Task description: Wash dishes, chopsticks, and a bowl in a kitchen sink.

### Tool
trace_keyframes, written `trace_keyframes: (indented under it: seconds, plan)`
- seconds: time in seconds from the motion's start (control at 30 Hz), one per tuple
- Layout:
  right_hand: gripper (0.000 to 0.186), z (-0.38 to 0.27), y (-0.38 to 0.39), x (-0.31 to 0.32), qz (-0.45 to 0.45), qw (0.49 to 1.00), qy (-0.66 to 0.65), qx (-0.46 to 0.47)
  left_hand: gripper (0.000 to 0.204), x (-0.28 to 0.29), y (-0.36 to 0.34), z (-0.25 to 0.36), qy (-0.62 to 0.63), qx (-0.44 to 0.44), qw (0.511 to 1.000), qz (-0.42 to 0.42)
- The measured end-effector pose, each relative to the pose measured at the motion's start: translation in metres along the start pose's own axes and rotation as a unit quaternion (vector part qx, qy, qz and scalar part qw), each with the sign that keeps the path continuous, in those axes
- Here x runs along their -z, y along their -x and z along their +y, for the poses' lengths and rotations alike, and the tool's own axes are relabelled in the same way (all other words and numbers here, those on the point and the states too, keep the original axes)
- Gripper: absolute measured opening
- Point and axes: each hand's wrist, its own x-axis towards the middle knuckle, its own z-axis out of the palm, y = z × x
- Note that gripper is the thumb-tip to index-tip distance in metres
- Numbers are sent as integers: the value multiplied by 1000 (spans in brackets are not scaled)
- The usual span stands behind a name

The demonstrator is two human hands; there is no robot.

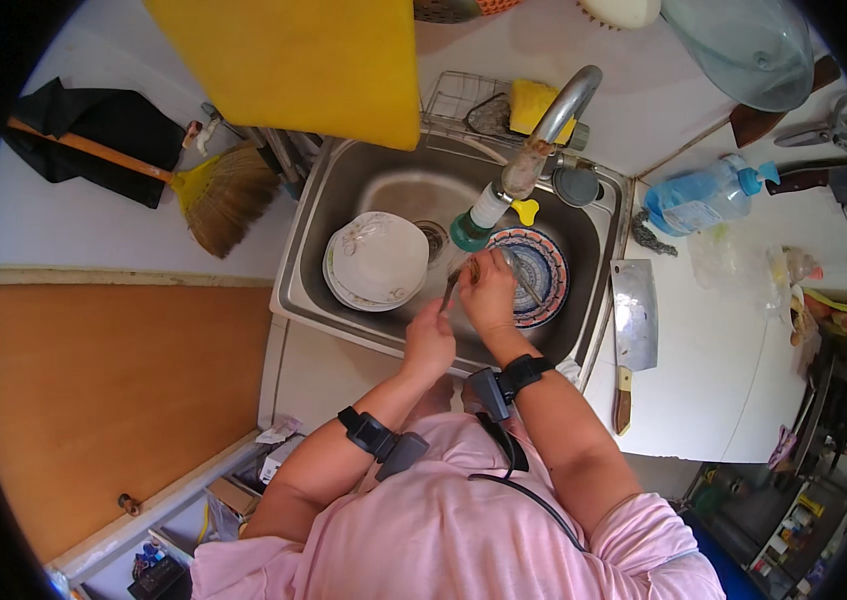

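Over the sink (599,290), my left hand (431,343) is closed around a thin, dark utensil (451,287) that points up toward the faucet. Just to its right, my right hand (490,295) has its fingers curled together at the utensil's upper end; what lies inside them is hidden. Beyond those fingers, a patterned blue bowl (553,262) with an orange-red rim rests in the basin. A shiny metal piece of cutlery (527,282) lies across it, partly covered by my hand. Left of my hands sit stacked white floral plates (381,258).
The curved faucet (564,105) with a green-tipped nozzle (471,232) hangs just above my hands. On the right counter lie a cleaver (636,315) and a blue bottle (704,200). A yellow board (294,65) overhangs the sink's far left; a straw broom (229,195) is beside it.
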Motion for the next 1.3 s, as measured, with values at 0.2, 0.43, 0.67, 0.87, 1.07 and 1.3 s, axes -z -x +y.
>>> trace_keyframes:
  seconds: [0.2, 0.43, 0.67, 0.87, 1.07, 1.3]
  plan:
    - [13, 15, 9, -7, 37, 994, -71, -70, 24, -10, -6, 2, -26, -11, 999, -19]
    - [9, 21, 2, 1, -19, 993, -107, -44, 26, 0, -11, 7, 44, 32, 994, -98]
    - [10, 8, -8, -16, 144, 973, -67, -170, 25, -5, -11, 24, 39, 7, 997, -72]
    - [9, 28, 6, -15, -18, 982, -152, -112, 23, -2, -20, -22, 16, 16, 992, -124]
    - [6, 24, 2, -5, 8, 988, -153, -30, 22, 1, -9, -4, 161, 107, 970, -149]
    - [13, 18, -4, -31, 108, 921, -181, -327, 25, 13, -8, 19, -46, -62, 993, -88]
